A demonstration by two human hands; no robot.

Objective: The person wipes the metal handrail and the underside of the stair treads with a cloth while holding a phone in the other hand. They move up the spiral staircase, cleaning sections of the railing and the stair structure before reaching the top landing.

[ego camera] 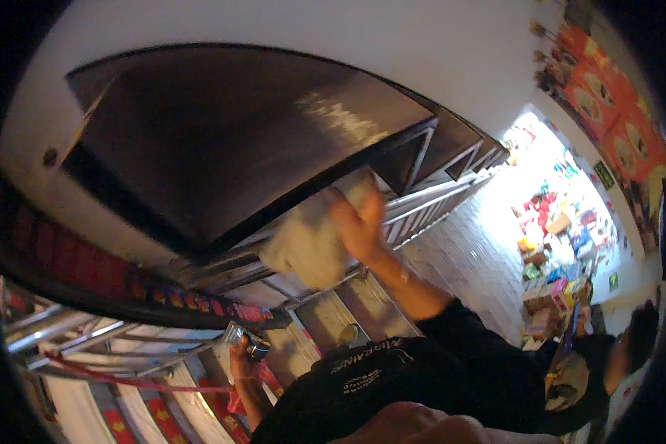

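My right hand (362, 225) reaches up to the lower edge of a large dark panel (222, 144) with a black frame. A pale yellowish cloth (308, 247) is in that hand and hangs below it, blurred. Whether the cloth touches the panel's edge I cannot tell. Lower and to the left, my left hand (244, 355) grips a small shiny silver and dark object (248, 340), whose kind is unclear. That hand is beside metal rails, with red material near its wrist.
Stair steps (333, 316) lie below, with metal railings (438, 205) alongside. More steps with red patches (164, 419) are at lower left. Several colourful goods and boxes (560, 250) cover the bright floor at right. Someone in dark printed clothing (569, 383) appears at far right.
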